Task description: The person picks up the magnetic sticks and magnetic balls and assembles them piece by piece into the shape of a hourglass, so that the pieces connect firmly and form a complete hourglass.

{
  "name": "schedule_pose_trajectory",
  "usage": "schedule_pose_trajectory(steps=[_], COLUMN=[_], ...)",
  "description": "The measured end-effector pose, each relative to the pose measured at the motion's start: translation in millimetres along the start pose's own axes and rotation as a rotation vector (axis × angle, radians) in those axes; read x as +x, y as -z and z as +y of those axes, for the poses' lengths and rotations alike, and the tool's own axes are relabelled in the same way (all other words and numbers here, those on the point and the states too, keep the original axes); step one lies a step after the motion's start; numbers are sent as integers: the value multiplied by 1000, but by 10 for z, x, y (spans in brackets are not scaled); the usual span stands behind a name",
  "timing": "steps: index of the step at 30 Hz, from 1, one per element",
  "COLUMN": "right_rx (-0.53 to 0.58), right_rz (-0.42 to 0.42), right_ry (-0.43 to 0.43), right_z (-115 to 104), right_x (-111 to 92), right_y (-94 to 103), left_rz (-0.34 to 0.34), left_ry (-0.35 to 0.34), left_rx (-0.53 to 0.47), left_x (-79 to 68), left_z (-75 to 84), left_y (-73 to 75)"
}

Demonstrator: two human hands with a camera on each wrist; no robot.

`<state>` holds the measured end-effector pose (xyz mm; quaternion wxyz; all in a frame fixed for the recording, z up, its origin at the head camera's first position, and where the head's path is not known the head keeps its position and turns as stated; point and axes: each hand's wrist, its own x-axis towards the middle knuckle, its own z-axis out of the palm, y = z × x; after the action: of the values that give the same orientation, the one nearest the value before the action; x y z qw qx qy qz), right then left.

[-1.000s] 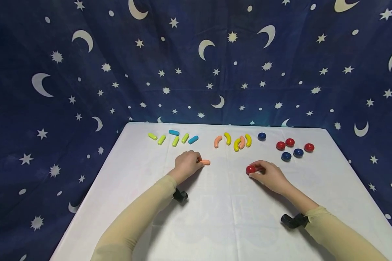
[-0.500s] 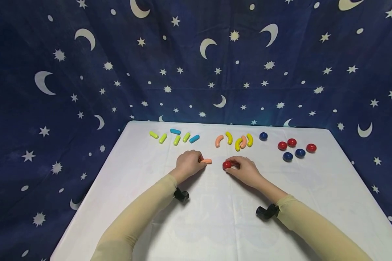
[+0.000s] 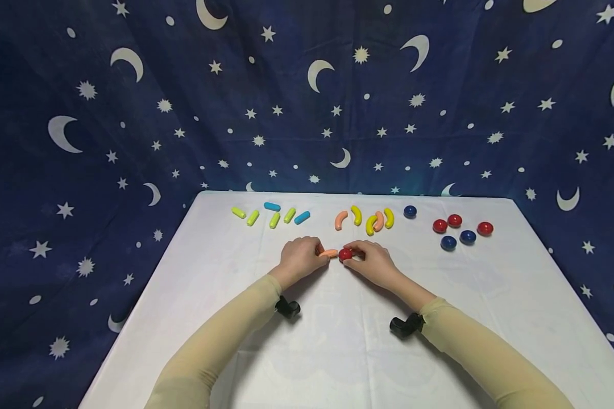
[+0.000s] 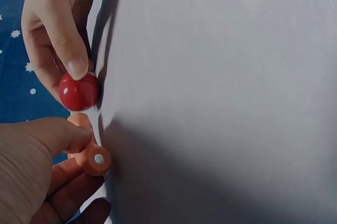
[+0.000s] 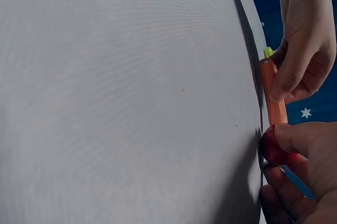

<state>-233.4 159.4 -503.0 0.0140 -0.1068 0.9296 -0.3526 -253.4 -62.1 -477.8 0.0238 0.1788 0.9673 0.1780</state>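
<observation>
My left hand (image 3: pixel 301 257) pinches a short orange rod (image 3: pixel 330 253) between thumb and fingers. Its free end points right, toward a glossy red ball (image 3: pixel 345 254) that my right hand (image 3: pixel 374 261) holds by thumb and fingertips. Rod and ball meet end to end in the right wrist view, where the orange rod (image 5: pixel 275 105) runs down to the red ball (image 5: pixel 273 148). From the left wrist, a pale round spot shows on the near end of the orange rod (image 4: pixel 99 159).
Along the back of the white table (image 3: pixel 307 352) lie green rods (image 3: pixel 274 220) and blue rods (image 3: pixel 272 207), then curved yellow pieces (image 3: pixel 356 215) and curved orange pieces (image 3: pixel 340 220). Red balls (image 3: pixel 485 229) and blue balls (image 3: pixel 448 243) are at the right. A starry cloth (image 3: pixel 286 85) hangs behind.
My right hand has carried the red ball leftward across the table, up to the end of the orange rod. My left hand has shifted slightly right, keeping its pinch on the rod.
</observation>
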Motion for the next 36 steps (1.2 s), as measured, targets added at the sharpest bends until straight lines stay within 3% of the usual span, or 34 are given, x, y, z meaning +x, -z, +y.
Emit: schedule_pose_trajectory(steps=[20, 36], right_rx=[-25, -20], right_rz=[53, 52], right_ry=[0, 23], right_z=[1, 21], right_x=[4, 9], right_y=[-44, -44], left_rz=[-51, -102], left_ry=[29, 41], left_rx=[-22, -123], left_x=[-36, -60], left_z=[3, -24], left_y=[0, 19])
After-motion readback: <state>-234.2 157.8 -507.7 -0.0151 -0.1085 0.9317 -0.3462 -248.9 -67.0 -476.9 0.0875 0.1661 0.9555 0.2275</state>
